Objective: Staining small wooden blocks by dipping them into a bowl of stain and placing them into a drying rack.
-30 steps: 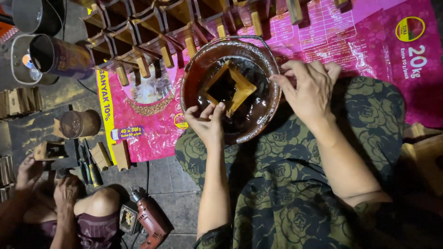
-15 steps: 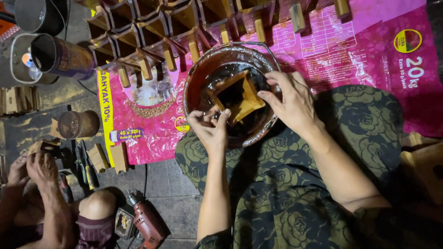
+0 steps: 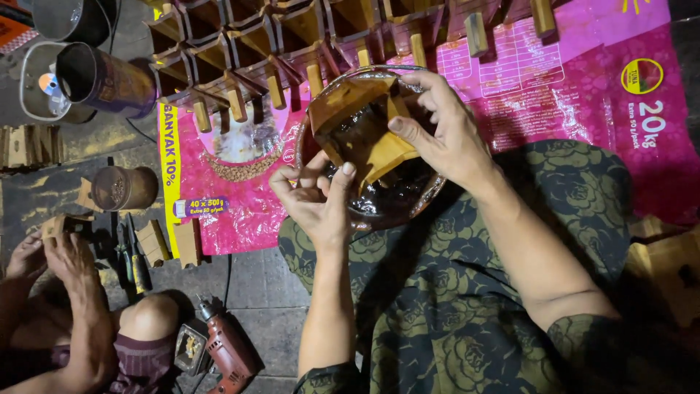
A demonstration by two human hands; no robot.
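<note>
Both hands hold a small open wooden box, wet with dark brown stain, tilted just above a round bowl of the dark liquid. My right hand grips the box's upper right side with fingers over its rim. My left hand pinches its lower edge with thumb and fingertips. The bowl rests at my lap on a dark floral cloth, over a pink printed sack spread on the floor.
Rows of stained wooden boxes with handles dry along the sack's far edge. Metal cans and a small tin stand at left. Another person's hands work a wood piece at lower left, near screwdrivers and a red drill.
The wooden box has come up out of the bowl's liquid, lifted and tilted by both hands. The person at left has shifted their hands slightly.
</note>
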